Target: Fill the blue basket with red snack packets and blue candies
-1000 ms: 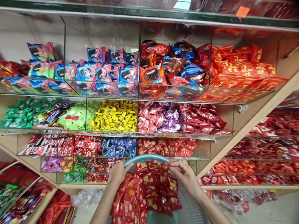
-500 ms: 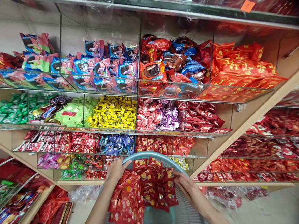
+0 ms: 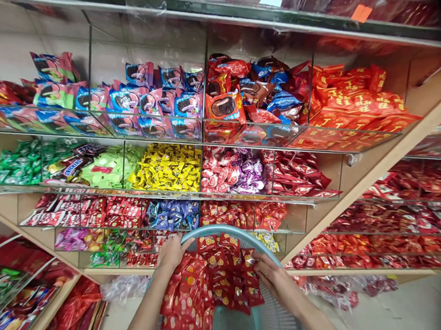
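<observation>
Head view, live: clasping the teal basket [image 3: 217,229] by the far left of its rim with the left hand [image 3: 170,252], with the thumb hooked over the edge and the finger ends hidden.

And over on the right?

Dipping inside with the right hand [image 3: 274,278], with fingers bent, partly closed and close together, right at the edge of the dark red sachets [image 3: 227,274]. Pinching one or just brushing it? Cannot tell from here.

Lying where, exactly?

Inside the basket, piled toward the far wall, printed with orange slices. Just beside them, on the left, heaped longer toward the camera: bright red sachets [image 3: 186,299]. Down below, showing bare: the basket's bottom.

And beyond the rim?

Facing straight onto a shelving unit [image 3: 384,147], loaded in tiers! Spotting blue-wrapped sweets [image 3: 173,215] low down, yellow-wrapped sweets [image 3: 168,168] higher, blue-and-pink packets [image 3: 127,98] above those.

And down at the left?

Crumpled clear plastic [image 3: 125,289], bundled beneath the shelving unit.
</observation>
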`<state>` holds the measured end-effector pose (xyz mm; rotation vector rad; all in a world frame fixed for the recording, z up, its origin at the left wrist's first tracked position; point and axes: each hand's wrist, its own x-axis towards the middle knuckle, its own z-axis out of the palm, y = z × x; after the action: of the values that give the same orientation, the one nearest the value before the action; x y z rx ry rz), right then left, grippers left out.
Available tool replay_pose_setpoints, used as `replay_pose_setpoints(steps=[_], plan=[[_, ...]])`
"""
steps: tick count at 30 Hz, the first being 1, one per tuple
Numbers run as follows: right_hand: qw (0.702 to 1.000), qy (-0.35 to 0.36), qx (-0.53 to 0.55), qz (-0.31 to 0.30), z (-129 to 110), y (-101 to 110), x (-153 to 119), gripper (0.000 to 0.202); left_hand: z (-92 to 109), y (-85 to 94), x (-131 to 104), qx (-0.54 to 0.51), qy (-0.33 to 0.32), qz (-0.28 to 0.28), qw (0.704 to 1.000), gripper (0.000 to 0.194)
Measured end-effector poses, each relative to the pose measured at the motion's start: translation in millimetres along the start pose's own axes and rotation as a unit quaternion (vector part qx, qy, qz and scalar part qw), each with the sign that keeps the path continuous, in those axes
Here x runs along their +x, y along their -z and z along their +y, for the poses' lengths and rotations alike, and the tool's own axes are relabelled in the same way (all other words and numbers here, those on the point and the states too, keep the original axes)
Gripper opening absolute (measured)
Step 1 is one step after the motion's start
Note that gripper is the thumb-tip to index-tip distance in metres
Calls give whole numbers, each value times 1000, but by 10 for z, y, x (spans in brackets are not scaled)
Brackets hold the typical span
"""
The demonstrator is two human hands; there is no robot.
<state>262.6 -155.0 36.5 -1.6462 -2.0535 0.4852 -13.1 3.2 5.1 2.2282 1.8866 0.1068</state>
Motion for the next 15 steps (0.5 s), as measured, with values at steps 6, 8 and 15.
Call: replay_pose_setpoints(steps=[6, 8, 15], plan=[[998, -5, -48, 43, 3, 184, 227, 19, 8, 14, -4, -1, 0, -3, 1000, 57], [997, 8, -37, 67, 55, 217, 471, 20, 13, 25, -9, -3, 4, -9, 1000, 57], [998, -24, 49, 20, 491, -85, 1497, 13, -2, 31, -21, -6, -6, 6, 1000, 58]])
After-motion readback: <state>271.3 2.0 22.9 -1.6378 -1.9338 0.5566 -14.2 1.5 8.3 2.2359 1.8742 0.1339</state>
